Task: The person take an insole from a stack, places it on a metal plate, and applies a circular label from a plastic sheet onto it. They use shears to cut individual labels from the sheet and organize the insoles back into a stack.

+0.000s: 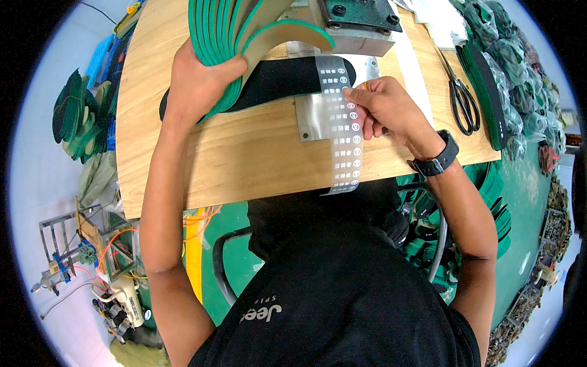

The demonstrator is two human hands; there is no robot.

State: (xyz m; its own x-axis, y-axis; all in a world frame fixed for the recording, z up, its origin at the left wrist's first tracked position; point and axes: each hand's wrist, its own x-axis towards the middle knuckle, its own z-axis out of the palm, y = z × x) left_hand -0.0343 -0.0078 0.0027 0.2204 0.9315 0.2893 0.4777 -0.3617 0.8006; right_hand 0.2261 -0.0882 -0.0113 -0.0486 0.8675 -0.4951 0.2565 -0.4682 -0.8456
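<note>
My left hand (205,85) is closed around a fanned stack of insoles (227,27), beige with green edges, at the table's far left. Under the stack, a black insole (275,79) lies sideways on the table, its right end near the press. A clear strip of white printed labels (346,150) crosses that right end and hangs toward the table's front edge. Between thumb and fingers, my right hand (391,110) pinches the strip's right edge beside the insole. Beneath them shows a metal plate (312,119). The metal press head (358,37) stands just behind.
Black-handled scissors (462,104) lie on the wooden table (244,165) to the right, near a row of dark green insoles (480,92). White sheets (437,21) are at the back right. Bagged insoles (520,79) pile up beyond. More insoles (79,119) hang over at the left.
</note>
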